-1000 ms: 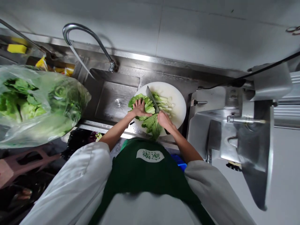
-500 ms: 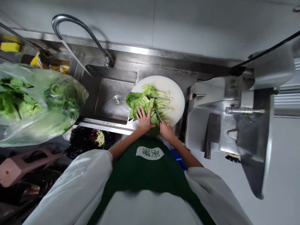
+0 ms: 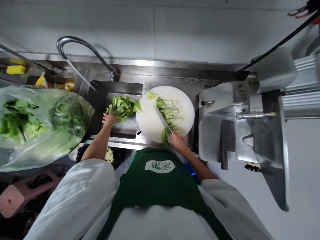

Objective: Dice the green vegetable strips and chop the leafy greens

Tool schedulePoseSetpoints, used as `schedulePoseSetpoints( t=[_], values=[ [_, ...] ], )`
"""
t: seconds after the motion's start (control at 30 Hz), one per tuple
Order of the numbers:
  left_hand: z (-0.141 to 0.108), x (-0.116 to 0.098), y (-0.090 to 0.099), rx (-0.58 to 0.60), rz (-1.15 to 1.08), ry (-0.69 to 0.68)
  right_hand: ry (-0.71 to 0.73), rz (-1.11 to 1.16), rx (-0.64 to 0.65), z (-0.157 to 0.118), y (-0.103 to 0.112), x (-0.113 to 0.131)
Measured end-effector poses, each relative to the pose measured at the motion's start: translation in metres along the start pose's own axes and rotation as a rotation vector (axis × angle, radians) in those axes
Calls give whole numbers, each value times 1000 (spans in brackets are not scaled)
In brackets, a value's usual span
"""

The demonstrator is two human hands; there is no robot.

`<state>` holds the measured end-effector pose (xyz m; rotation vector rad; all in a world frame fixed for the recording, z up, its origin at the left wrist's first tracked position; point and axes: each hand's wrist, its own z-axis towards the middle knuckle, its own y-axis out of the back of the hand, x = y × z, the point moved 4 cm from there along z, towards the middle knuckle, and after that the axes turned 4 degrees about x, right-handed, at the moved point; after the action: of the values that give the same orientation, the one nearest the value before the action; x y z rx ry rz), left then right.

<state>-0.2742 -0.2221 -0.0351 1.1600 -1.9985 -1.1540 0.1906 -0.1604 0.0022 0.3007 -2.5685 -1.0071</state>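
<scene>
Leaning over the counter, a person is wearing a green apron [image 3: 160, 188] over white sleeves. To the right, a metal slicing machine [image 3: 216, 136] is standing, with a cleaver [image 3: 228, 141] lying on it. At far left, a big clear bag [image 3: 63, 136] is bulging with leafy greens. Between bag and board, a steel sink basin [image 3: 128, 129] is sitting under a curved faucet [image 3: 75, 40].

Just beside the basin, a white round cutting board [image 3: 150, 125] is lying flat. Cut green leaves [image 3: 123, 107] are heaping over the basin, a few reaching the board's left rim. Pale stalks [image 3: 170, 108] are lying on the board, right of the blade. One loose leaf [image 3: 165, 138] is resting at the board's near edge.

A long knife [image 3: 162, 120] is slanting across the board, tip pointing away from the wearer and leftward. The right hand [image 3: 178, 141] is gripping its handle, fingers closed. The left hand [image 3: 110, 118] is spreading its fingers, open, against the near-left side of the leaf heap. A yellow sponge [image 3: 16, 69] is lying at far upper left.
</scene>
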Motion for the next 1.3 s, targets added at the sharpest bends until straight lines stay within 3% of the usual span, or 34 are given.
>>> schedulePoseSetpoints(
  t=[0.07,0.13,0.3,0.37,0.5,0.6,0.7,0.8,0.9,0.97,1.03,1.17,1.3],
  values=[
    [4,-6,0,18,-7,-55,3,-4,5,1,4,0],
    [-5,-28,-4,3,-71,-203,2,-17,0,-1,9,0],
    [-64,-105,-34,-153,-239,-761,32,-3,-75,-25,26,-11],
    [-78,-126,-47,-188,-211,-880,23,27,-148,-40,32,-24],
    [-68,-141,-51,-194,-233,-839,-32,106,-333,-65,35,-57],
    [-48,-155,-33,-242,-286,-771,-106,175,-416,-76,31,-79],
    [-39,-190,-14,-252,-314,-745,-178,223,-451,-81,25,-93],
    [-46,-238,-5,-54,-337,-736,-218,259,-478,-85,18,-100],
    [-76,-274,-6,191,-273,-782,-242,276,-486,-87,10,-107],
    [-108,-283,-16,284,-127,-830,-260,290,-487,-87,3,-111],
    [-143,-279,-35,302,50,-829,-287,308,-491,-87,-2,-115],
    [-196,-259,-78,96,136,-758,-319,315,-428,-82,-9,-117],
    [-201,-240,-93,-81,-34,-726,-328,311,-351,-76,-12,-116]
  ],
)
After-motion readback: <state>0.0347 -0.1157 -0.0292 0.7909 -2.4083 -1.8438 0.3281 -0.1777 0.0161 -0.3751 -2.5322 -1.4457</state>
